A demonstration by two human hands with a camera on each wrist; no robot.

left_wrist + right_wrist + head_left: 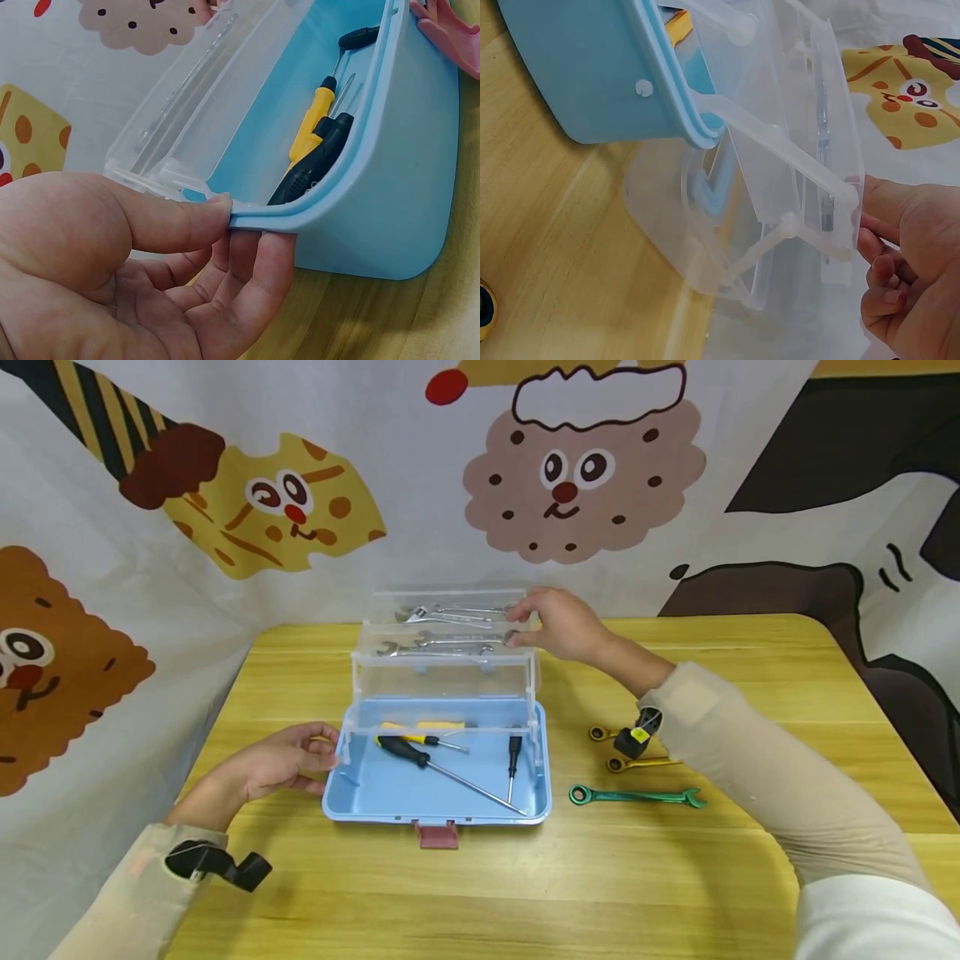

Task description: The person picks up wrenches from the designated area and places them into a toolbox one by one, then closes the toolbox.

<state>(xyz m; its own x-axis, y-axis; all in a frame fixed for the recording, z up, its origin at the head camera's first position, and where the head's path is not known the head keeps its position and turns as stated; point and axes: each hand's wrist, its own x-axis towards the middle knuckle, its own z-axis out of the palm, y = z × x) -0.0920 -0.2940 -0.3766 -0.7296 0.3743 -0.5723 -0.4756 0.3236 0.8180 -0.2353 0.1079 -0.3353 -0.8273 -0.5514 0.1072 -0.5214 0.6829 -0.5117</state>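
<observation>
A light-blue toolbox (438, 819) stands open on the table, its clear cantilever trays (442, 661) raised at the back. My left hand (296, 760) pinches the box's left rim, thumb (184, 221) on top and fingers beneath. My right hand (566, 625) grips the right end of the raised upper tray; some of its fingers are hidden in the head view. Silver wrenches (461, 639) and an adjustable wrench (423, 614) lie in the trays. Inside the box are a long black-handled screwdriver (427, 760), a small black screwdriver (513, 752) and yellow-handled ones (311, 124).
On the table right of the box lie a green ratchet wrench (637, 797) and two gold ones (618, 765), partly covered by the right forearm and its wrist camera. A pink latch (437, 837) hangs at the box's front. Behind the table hangs a cartoon-printed cloth (420, 543).
</observation>
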